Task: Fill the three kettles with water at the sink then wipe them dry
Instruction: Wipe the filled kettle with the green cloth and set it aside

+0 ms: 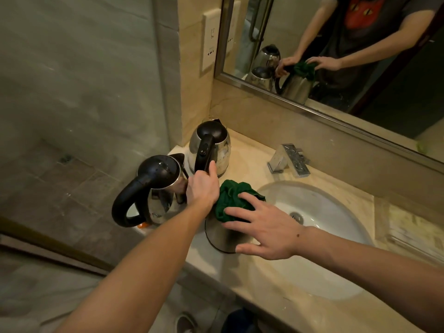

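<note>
Three steel kettles with black lids and handles stand on the beige counter left of the sink [322, 203]. One kettle [159, 181] is at the counter's left edge and another [217, 143] stands behind it near the wall. The nearest kettle [217, 235] is mostly hidden under my hands and a green cloth [230, 195] lying on its top. My left hand [203, 188] grips this kettle's handle, as the mirror shows. My right hand [266, 227] presses the cloth against the kettle with fingers spread.
A chrome faucet [288, 159] stands behind the white basin. A framed mirror [336, 56] runs along the back wall, with a wall socket [210, 42] to its left. The counter [312, 316] drops off at its left edge to a tiled floor.
</note>
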### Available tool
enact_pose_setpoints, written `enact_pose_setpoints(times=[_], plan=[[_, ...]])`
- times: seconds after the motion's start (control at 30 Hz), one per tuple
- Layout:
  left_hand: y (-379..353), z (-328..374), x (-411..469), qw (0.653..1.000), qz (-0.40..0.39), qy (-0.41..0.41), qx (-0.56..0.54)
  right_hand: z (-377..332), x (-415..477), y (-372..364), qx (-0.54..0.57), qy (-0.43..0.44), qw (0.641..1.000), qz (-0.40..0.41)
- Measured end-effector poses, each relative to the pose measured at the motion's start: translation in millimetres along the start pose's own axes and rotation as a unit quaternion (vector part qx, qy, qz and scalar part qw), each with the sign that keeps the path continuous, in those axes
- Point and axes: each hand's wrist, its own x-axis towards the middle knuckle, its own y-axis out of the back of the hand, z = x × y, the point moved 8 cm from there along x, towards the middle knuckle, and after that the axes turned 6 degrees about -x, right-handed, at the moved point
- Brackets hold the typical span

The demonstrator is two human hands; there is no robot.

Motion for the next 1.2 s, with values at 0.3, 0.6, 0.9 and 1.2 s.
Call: enact_pose_setpoints(times=[0.3,0.6,0.9,1.2], plan=[[-0.9,-1.8,1.3,1.0,-0.013,0.014,0.011,23.4,-3.1,-5.2,0.013,-0.011,1.0,-0.003],[-0.4,-0.8,0.8,1.0,-0.015,0.015,0.019,20.4,-17.6,-8.5,0.014,0.052,0.996,0.067],[-1.0,0.2,0.2,1.0,-0.011,0.012,0.017,100.3,-13.2,-54.2,0.499,-0.362,0.785,0.054],[-2.9,-0.7,1.5,1.0,-0.01,0.009,0.014,77.0,-52.0,-132.2,0.723,-0.536,0.433,0.057]])
